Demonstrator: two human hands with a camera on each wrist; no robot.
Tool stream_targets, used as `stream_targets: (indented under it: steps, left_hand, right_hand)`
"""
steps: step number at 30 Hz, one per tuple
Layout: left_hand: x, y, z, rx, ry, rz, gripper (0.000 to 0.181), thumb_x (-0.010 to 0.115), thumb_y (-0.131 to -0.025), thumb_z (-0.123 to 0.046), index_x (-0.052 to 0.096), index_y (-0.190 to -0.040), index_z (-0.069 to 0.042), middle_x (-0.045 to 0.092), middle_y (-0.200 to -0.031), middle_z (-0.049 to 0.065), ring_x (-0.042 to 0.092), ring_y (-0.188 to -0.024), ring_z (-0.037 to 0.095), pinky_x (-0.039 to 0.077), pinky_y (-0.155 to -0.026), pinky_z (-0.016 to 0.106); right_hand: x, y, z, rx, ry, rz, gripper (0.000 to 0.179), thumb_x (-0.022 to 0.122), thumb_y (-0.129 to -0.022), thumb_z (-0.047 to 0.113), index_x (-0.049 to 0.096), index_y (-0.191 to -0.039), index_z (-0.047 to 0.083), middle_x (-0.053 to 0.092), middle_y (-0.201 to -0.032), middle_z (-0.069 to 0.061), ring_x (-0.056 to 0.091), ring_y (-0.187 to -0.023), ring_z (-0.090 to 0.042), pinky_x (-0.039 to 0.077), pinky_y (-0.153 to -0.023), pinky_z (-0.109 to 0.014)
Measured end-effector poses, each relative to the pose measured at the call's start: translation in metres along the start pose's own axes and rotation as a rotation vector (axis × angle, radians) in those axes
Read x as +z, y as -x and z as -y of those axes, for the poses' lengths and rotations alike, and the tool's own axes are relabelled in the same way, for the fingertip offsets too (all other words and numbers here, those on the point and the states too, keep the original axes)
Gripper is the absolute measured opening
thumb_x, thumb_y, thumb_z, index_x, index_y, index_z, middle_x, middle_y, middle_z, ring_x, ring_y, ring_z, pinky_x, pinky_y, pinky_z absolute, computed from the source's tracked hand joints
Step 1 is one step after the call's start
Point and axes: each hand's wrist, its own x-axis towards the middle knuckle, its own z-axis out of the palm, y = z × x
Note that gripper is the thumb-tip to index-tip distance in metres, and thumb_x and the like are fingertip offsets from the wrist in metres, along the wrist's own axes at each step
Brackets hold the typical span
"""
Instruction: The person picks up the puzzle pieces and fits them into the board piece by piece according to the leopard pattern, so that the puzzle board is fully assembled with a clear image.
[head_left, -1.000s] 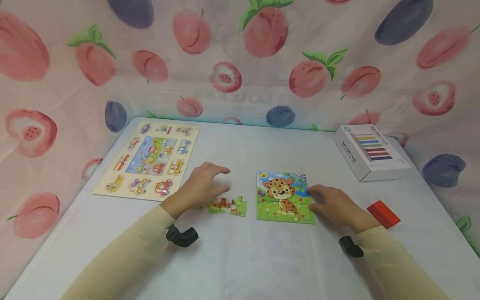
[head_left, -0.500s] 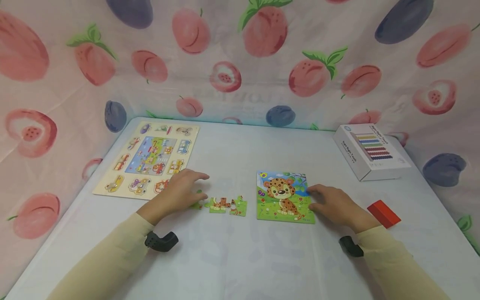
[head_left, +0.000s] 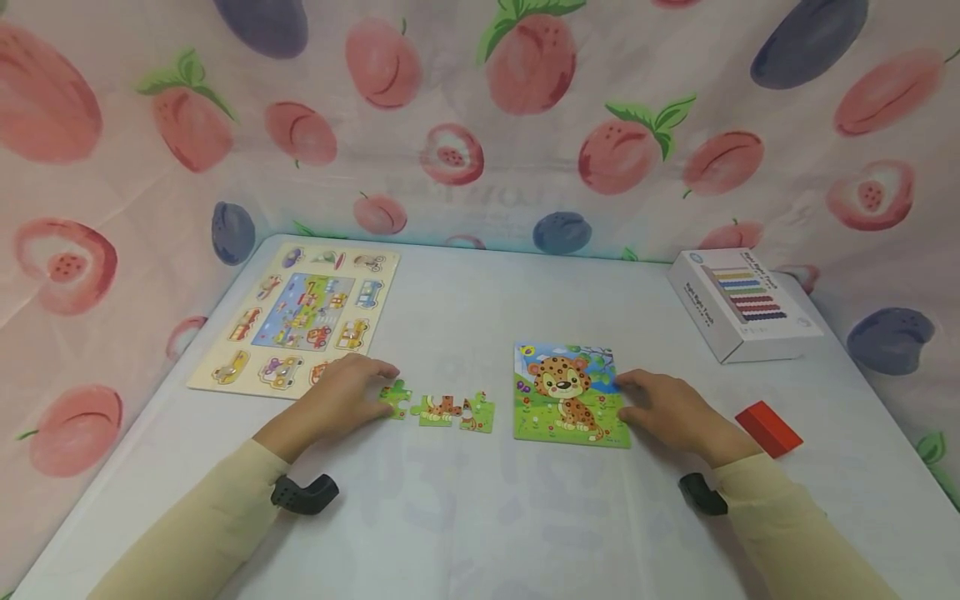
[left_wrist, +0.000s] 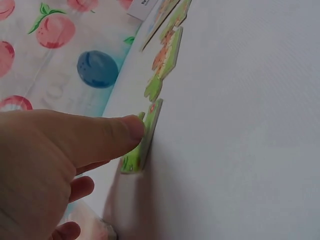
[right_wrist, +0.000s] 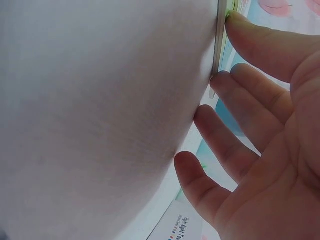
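In the head view, my left hand [head_left: 335, 402] is beside a green puzzle piece [head_left: 395, 398], thumb and index finger spread around its left end. The left wrist view shows the thumb [left_wrist: 131, 131] overlapping this piece; the index fingertip is hidden. Two more puzzle pieces, one with spotted legs [head_left: 437, 410] and one with a tail [head_left: 477, 412], lie in a row to its right. A square leopard puzzle board [head_left: 572, 392] lies flat on the table. My right hand [head_left: 670, 414] rests at its right edge, thumb [right_wrist: 260, 45] and index touching it, other fingers loosely extended.
At the far left lies a wooden vehicle puzzle board [head_left: 303, 308]. A white box [head_left: 738, 304] with coloured rods printed on it stands at the back right. A red block [head_left: 768, 428] lies beside my right wrist. Fruit-printed cloth [head_left: 510, 192] hangs behind the table [head_left: 480, 517].
My left hand has moved left from above the leopard-part pieces to the green piece at the row's end. The right hand stays at the board's edge.
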Motion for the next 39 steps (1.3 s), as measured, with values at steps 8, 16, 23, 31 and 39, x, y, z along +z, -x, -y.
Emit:
stream_targets:
  steps: [8,16,23,31,39]
  left_hand:
    - [0.0,0.0044,0.0053,-0.006,0.011,-0.001,0.036,0.082,-0.084,-0.02,0.072,-0.116,-0.009,0.066,-0.12,0.008,0.051,-0.122,0.033,0.038,-0.103,0.053]
    - [-0.0013,-0.0004,0.0091,0.042,-0.065,-0.003,0.034,0.084,-0.081,-0.025,0.074,-0.111,-0.013,0.065,-0.115,0.005,0.055,-0.115,0.03,0.039,-0.099,0.052]
    - [-0.0017,-0.0029,0.0095,0.061,-0.085,0.011,0.033,0.084,-0.081,-0.026,0.075,-0.11,-0.013,0.067,-0.111,0.003,0.057,-0.112,0.029,0.042,-0.097,0.051]
    - [-0.0026,-0.0022,0.0098,0.075,-0.066,0.012,0.034,0.084,-0.081,-0.024,0.074,-0.111,-0.012,0.066,-0.11,0.002,0.058,-0.11,0.027,0.044,-0.096,0.049]
    - [-0.0048,0.002,0.0104,0.03,-0.043,0.008,0.039,0.084,-0.081,-0.026,0.072,-0.115,-0.011,0.065,-0.114,0.003,0.057,-0.113,0.028,0.044,-0.098,0.05]
  right_hand:
    - [-0.0015,-0.0001,0.0005,-0.009,0.008,0.001,0.055,0.074,-0.09,0.023,0.056,-0.137,0.0,0.052,-0.14,-0.026,0.042,-0.131,-0.051,0.035,-0.104,-0.065]
    - [-0.0012,-0.0012,-0.0014,0.0,0.009,-0.005,0.054,0.073,-0.09,0.021,0.056,-0.137,0.0,0.052,-0.141,-0.026,0.042,-0.132,-0.051,0.034,-0.105,-0.065]
    - [-0.0008,-0.0013,-0.0032,0.003,-0.002,-0.001,0.055,0.073,-0.09,0.021,0.055,-0.138,0.0,0.051,-0.141,-0.027,0.041,-0.133,-0.051,0.033,-0.105,-0.065]
    - [0.0002,-0.0001,-0.002,-0.008,0.005,-0.01,0.055,0.074,-0.09,0.022,0.056,-0.137,0.0,0.052,-0.14,-0.027,0.042,-0.131,-0.05,0.034,-0.104,-0.065]
    - [0.0011,-0.0003,-0.0022,-0.011,-0.001,-0.011,0.054,0.073,-0.09,0.021,0.056,-0.137,0.0,0.052,-0.14,-0.026,0.042,-0.132,-0.05,0.034,-0.105,-0.065]
